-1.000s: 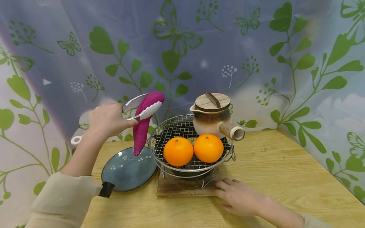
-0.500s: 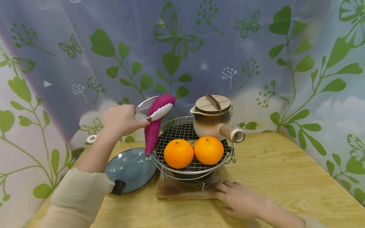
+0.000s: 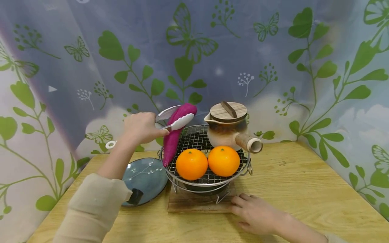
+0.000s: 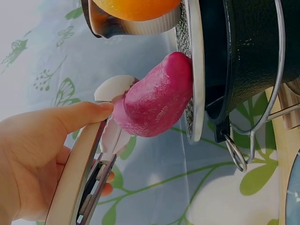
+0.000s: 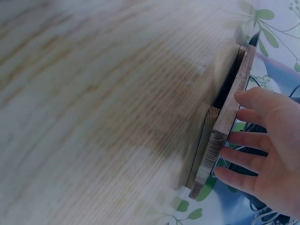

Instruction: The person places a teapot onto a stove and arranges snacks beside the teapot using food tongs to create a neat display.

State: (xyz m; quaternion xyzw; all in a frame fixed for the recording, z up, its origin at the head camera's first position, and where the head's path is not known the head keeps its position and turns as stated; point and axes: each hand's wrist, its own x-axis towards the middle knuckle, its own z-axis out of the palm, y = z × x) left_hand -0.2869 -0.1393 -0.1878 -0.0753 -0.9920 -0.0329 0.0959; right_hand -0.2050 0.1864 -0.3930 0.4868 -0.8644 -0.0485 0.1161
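shifted right over the grill (image 3: 194,140), sweet potato (image 3: 174,135) in left hand's (image 3: 143,128) squeezed tongs (image 3: 176,122); right hand (image 3: 258,214) flat.

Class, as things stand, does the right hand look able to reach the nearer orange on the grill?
Probably yes: the right hand rests open by the wooden board, nothing between it and that orange.

Two oranges (image 3: 191,164) (image 3: 224,161) sit on one wire grill (image 3: 194,138), beside one clay pot (image 3: 226,130). There is one purple sweet potato (image 3: 174,135), one pair of tongs (image 3: 176,122) and one blue plate (image 3: 149,177). One wooden board (image 3: 185,204) lies underneath, apparently single, though mostly hidden.
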